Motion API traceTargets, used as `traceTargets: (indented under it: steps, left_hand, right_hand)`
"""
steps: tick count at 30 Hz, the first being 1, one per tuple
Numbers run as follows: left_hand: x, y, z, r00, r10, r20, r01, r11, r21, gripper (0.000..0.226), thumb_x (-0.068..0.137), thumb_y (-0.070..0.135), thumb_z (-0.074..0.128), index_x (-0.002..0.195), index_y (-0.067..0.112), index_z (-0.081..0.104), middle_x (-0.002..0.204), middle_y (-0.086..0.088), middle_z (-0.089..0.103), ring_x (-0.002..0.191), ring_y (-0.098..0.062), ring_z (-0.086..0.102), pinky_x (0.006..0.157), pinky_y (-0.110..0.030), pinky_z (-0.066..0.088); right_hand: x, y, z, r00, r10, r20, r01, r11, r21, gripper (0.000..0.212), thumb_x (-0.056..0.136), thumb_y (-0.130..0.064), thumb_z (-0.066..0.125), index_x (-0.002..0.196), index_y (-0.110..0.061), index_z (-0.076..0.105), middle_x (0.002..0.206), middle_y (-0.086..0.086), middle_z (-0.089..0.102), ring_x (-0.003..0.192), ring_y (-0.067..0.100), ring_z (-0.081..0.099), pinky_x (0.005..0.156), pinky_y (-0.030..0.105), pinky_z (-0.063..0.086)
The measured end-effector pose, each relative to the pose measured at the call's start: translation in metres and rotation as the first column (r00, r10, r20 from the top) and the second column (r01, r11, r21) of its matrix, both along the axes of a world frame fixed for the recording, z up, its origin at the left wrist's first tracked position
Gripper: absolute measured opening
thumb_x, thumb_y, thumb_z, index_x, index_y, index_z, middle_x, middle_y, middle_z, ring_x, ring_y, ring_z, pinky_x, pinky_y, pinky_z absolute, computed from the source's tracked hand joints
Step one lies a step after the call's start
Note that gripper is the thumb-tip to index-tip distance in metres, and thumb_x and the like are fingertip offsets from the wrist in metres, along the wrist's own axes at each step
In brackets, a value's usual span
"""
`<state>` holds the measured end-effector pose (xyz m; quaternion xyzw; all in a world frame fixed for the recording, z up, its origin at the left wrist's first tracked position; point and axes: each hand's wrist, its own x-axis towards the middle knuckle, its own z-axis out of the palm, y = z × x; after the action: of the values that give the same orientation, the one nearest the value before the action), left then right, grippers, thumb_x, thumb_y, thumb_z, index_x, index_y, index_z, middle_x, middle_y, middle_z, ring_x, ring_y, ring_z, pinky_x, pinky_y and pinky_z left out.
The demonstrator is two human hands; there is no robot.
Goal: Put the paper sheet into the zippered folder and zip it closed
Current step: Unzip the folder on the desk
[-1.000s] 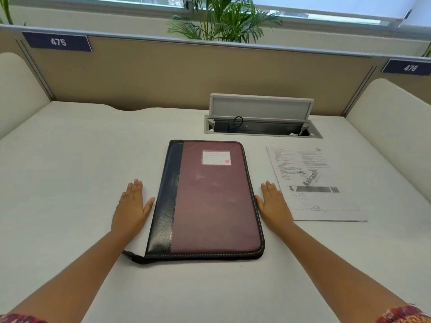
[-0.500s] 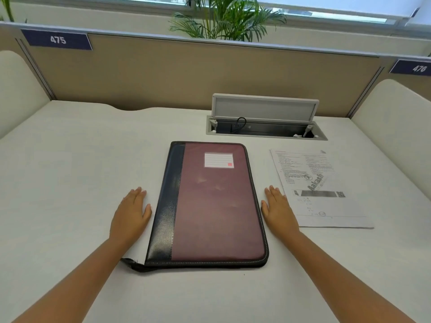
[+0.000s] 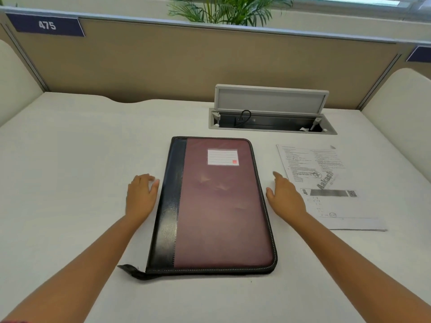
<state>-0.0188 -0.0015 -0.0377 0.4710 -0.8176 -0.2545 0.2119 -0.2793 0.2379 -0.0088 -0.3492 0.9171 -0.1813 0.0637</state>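
Maroon and black, the zippered folder (image 3: 214,203) lies shut mid-frame on the bench (image 3: 70,183), paper sheet (image 3: 326,185) at its right. Our left hand (image 3: 140,197) and right hand (image 3: 285,197) flank it, each grip loose and empty; unzipping, loading and zipping all remain.

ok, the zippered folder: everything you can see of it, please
The zippered folder lies flat and closed on the white desk, long side running away from the camera. Maroon front, black leather-look spine strip on its left, stitched black edging. A white lined label sits near the far end. A black pull tab trails from the near left corner. Neither the left hand nor the right hand grips it.
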Motion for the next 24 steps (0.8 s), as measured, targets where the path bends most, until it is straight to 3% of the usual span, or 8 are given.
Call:
traceTargets:
  steps: [5, 11, 15, 19, 24]
  left_hand:
    - [-0.028, -0.017, 0.004, 1.0, 0.015, -0.008, -0.014, 0.998, 0.069, 0.043, 0.093, 0.041, 0.041, 0.111, 0.006, 0.059, 0.119, -0.014, 0.059, 0.117, -0.029, 0.045, 0.102, -0.046, 0.031]
    - [-0.054, -0.035, 0.004, 1.0, 0.012, -0.015, -0.01, 0.993, 0.117, 0.049, 0.09, 0.046, 0.045, 0.117, 0.006, 0.056, 0.128, -0.013, 0.055, 0.13, -0.03, 0.035, 0.111, -0.051, 0.022]
    - [-0.067, -0.052, 0.005, 0.996, -0.077, 0.038, 0.072, 0.991, 0.112, 0.057, 0.09, 0.049, 0.044, 0.13, 0.009, 0.045, 0.139, -0.012, 0.045, 0.136, -0.029, 0.028, 0.114, -0.049, 0.019]
    - [-0.083, -0.079, 0.004, 0.99, -0.108, 0.09, 0.094, 0.984, 0.149, 0.066, 0.09, 0.056, 0.035, 0.142, 0.015, 0.028, 0.152, -0.005, 0.029, 0.145, -0.021, 0.008, 0.117, -0.046, 0.001]
    - [-0.106, -0.089, -0.001, 0.993, -0.087, 0.079, 0.079, 0.992, 0.096, 0.072, 0.084, 0.066, 0.036, 0.141, 0.023, 0.027, 0.15, -0.003, 0.034, 0.145, -0.016, 0.009, 0.115, -0.048, -0.005]
  right_hand:
    - [-0.012, -0.043, 0.015, 0.998, 0.068, -0.007, -0.068, 0.998, 0.0, 0.05, 0.093, -0.023, 0.046, 0.14, -0.013, 0.032, 0.137, 0.015, 0.045, 0.124, 0.031, 0.044, 0.099, 0.043, 0.039]
    - [-0.025, -0.11, 0.025, 0.961, 0.277, -0.009, -0.277, 0.96, 0.045, 0.044, 0.092, -0.019, 0.047, 0.135, -0.013, 0.04, 0.137, 0.014, 0.044, 0.123, 0.031, 0.043, 0.1, 0.04, 0.037]
    - [-0.026, -0.155, 0.021, 0.919, 0.391, 0.047, -0.393, 0.919, 0.04, 0.043, 0.094, -0.018, 0.044, 0.136, -0.009, 0.04, 0.139, 0.015, 0.042, 0.129, 0.03, 0.036, 0.107, 0.037, 0.029]
    - [-0.021, -0.207, 0.018, 0.906, 0.42, 0.053, -0.421, 0.907, 0.004, 0.041, 0.097, -0.02, 0.042, 0.136, -0.008, 0.04, 0.139, 0.017, 0.042, 0.128, 0.033, 0.036, 0.108, 0.038, 0.026]
    - [-0.013, -0.258, 0.009, 0.887, 0.45, 0.102, -0.456, 0.889, 0.042, 0.041, 0.097, -0.025, 0.04, 0.136, -0.013, 0.041, 0.137, 0.017, 0.045, 0.126, 0.034, 0.038, 0.106, 0.041, 0.03]
